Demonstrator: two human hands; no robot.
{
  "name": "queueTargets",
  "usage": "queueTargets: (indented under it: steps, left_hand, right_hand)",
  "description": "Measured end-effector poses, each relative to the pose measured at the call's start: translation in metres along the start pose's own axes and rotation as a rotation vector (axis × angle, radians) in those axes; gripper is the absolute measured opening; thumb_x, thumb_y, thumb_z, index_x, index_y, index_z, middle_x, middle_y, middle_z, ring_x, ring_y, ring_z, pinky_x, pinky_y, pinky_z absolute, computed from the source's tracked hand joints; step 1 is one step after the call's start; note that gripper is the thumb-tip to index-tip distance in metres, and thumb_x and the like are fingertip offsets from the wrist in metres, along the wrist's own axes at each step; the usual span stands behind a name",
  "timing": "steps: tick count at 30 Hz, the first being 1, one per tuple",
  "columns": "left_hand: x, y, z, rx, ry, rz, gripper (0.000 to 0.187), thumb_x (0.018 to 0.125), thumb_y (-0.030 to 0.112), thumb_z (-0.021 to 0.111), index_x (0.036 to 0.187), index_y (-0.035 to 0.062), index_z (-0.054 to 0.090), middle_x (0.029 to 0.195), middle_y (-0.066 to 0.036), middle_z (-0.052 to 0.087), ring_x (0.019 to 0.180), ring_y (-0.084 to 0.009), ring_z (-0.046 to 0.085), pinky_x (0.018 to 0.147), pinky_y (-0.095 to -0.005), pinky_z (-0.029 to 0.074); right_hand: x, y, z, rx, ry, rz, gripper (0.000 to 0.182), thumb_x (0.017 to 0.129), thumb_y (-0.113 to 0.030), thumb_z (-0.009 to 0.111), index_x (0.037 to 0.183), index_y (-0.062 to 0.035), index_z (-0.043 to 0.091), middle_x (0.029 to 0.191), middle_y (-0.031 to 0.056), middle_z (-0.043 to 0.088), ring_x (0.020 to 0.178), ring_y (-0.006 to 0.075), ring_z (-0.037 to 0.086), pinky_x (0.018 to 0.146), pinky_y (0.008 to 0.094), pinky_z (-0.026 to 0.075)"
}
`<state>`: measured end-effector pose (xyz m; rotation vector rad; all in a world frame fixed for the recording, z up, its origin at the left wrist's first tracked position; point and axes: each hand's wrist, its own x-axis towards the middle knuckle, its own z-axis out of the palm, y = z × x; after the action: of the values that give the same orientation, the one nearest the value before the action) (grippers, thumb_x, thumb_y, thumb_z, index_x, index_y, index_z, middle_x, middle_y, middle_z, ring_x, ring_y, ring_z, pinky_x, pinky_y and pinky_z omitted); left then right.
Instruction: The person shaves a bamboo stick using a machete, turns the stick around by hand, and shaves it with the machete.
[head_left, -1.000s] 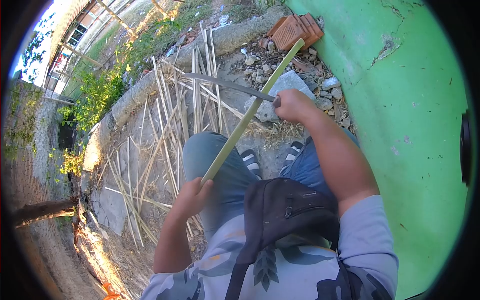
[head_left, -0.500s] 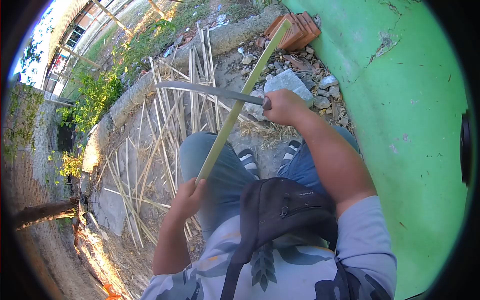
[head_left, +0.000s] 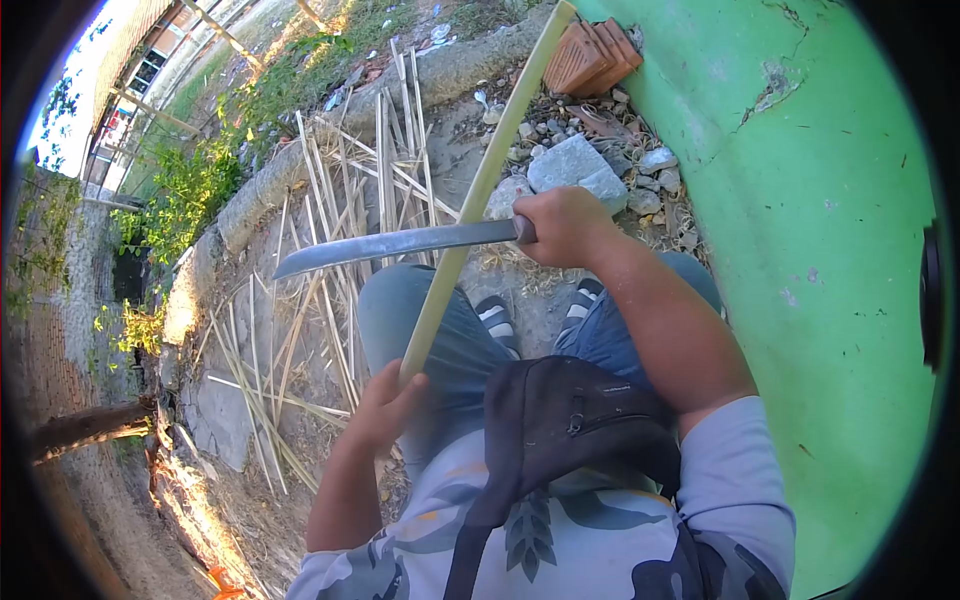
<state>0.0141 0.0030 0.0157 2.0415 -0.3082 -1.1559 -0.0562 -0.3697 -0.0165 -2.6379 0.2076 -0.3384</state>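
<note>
A long pale-green strip, like split bamboo (head_left: 487, 170), slants up from my lap toward the top of the view. Its lower end is in my left hand (head_left: 385, 405), with the fingers closed round it. My right hand (head_left: 568, 228) is closed on the dark handle of a machete (head_left: 400, 243). The long grey blade points left and crosses over the strip, its broad side facing up. Whether blade and strip touch, I cannot tell.
Many thin pale strips (head_left: 330, 220) lie scattered on the ground at the left. Ahead are a grey stone block (head_left: 577, 172), rubble and stacked orange bricks (head_left: 592, 58). A green wall (head_left: 820, 300) stands at the right. A black bag (head_left: 580, 420) rests on my lap.
The machete blade has swung lower and turned, so more of its broad side shows. The strip has shifted slightly upward, and my left hand has moved a little to the right.
</note>
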Motion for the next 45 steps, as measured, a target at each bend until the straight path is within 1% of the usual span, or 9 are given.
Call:
queueTargets:
  steps: [6, 12, 15, 18, 21, 24, 27, 36, 45]
  left_hand:
    - [0.001, -0.006, 0.007, 0.137, 0.095, 0.133, 0.045, 0.097, 0.033, 0.072, 0.124, -0.0012, 0.062, 0.096, -0.010, 0.070, 0.086, -0.0177, 0.066, 0.075, -0.0358, 0.053]
    - [-0.008, 0.022, 0.016, 0.366, 0.179, 0.177, 0.036, 0.094, 0.031, 0.073, 0.111, -0.0004, 0.065, 0.091, -0.019, 0.072, 0.085, -0.0321, 0.072, 0.077, -0.0415, 0.054]
    - [-0.005, 0.015, 0.023, 0.367, 0.252, 0.245, 0.031, 0.095, 0.028, 0.075, 0.105, 0.0009, 0.064, 0.078, -0.010, 0.067, 0.072, -0.0191, 0.063, 0.068, -0.0369, 0.051]
    - [-0.009, 0.025, 0.024, 0.425, 0.270, 0.248, 0.034, 0.093, 0.032, 0.074, 0.103, 0.0005, 0.066, 0.086, -0.022, 0.072, 0.083, -0.0414, 0.072, 0.074, -0.0466, 0.054]
    - [-0.009, 0.029, 0.021, 0.493, 0.350, 0.236, 0.037, 0.091, 0.035, 0.075, 0.094, 0.0003, 0.064, 0.080, -0.023, 0.070, 0.079, -0.0459, 0.070, 0.070, -0.0501, 0.053]
    - [-0.004, 0.028, 0.022, 0.576, 0.445, 0.301, 0.042, 0.091, 0.039, 0.075, 0.086, 0.0004, 0.061, 0.076, -0.024, 0.068, 0.076, -0.0475, 0.068, 0.067, -0.0525, 0.052]
    - [0.007, 0.028, 0.028, 0.689, 0.484, 0.245, 0.045, 0.092, 0.043, 0.074, 0.084, 0.0004, 0.060, 0.075, -0.025, 0.067, 0.076, -0.0482, 0.068, 0.067, -0.0534, 0.052]
    - [0.015, 0.019, 0.032, 0.633, 0.517, 0.264, 0.047, 0.094, 0.045, 0.071, 0.084, 0.0004, 0.060, 0.072, -0.026, 0.066, 0.074, -0.0501, 0.066, 0.066, -0.0555, 0.051]
    - [0.005, 0.007, 0.024, 0.802, 0.588, 0.331, 0.042, 0.096, 0.044, 0.068, 0.091, 0.0021, 0.063, 0.087, -0.025, 0.070, 0.080, -0.0474, 0.067, 0.071, -0.0539, 0.052]
  right_hand:
    - [0.003, -0.011, -0.002, -0.042, -0.082, -0.014, 0.017, 0.076, -0.029, 0.073, 0.086, -0.0164, 0.069, 0.080, 0.0099, 0.073, 0.080, 0.0343, 0.073, 0.073, 0.0494, 0.058]
    - [0.001, 0.000, -0.003, -0.035, -0.064, 0.004, 0.017, 0.075, -0.029, 0.073, 0.086, -0.0161, 0.069, 0.080, 0.0099, 0.072, 0.080, 0.0348, 0.073, 0.073, 0.0496, 0.057]
    - [-0.001, 0.000, -0.003, -0.035, -0.053, 0.013, 0.018, 0.075, -0.029, 0.074, 0.086, -0.0160, 0.069, 0.080, 0.0100, 0.072, 0.080, 0.0352, 0.072, 0.072, 0.0496, 0.057]
    - [-0.002, -0.001, -0.004, -0.005, 0.008, -0.010, 0.019, 0.075, -0.027, 0.075, 0.085, -0.0144, 0.067, 0.077, 0.0110, 0.070, 0.078, 0.0366, 0.071, 0.070, 0.0503, 0.056]
    - [-0.002, 0.001, -0.006, 0.066, 0.094, -0.075, 0.021, 0.074, -0.025, 0.078, 0.083, -0.0118, 0.064, 0.074, 0.0127, 0.067, 0.077, 0.0391, 0.069, 0.068, 0.0513, 0.053]
    - [-0.001, 0.001, -0.006, 0.089, 0.101, -0.073, 0.022, 0.074, -0.025, 0.079, 0.082, -0.0117, 0.063, 0.075, 0.0122, 0.068, 0.078, 0.0387, 0.069, 0.068, 0.0511, 0.053]
    - [-0.003, 0.000, -0.004, 0.060, 0.063, -0.048, 0.022, 0.074, -0.025, 0.078, 0.083, -0.0119, 0.064, 0.076, 0.0119, 0.068, 0.078, 0.0383, 0.069, 0.069, 0.0512, 0.053]
    - [0.001, 0.001, -0.008, -0.013, 0.028, 0.004, 0.022, 0.072, -0.024, 0.078, 0.086, -0.0119, 0.065, 0.077, 0.0127, 0.069, 0.080, 0.0384, 0.070, 0.071, 0.0517, 0.054]
    - [-0.003, 0.005, -0.008, -0.002, 0.017, 0.031, 0.019, 0.075, -0.025, 0.076, 0.086, -0.0129, 0.067, 0.078, 0.0128, 0.070, 0.080, 0.0383, 0.071, 0.073, 0.0518, 0.055]
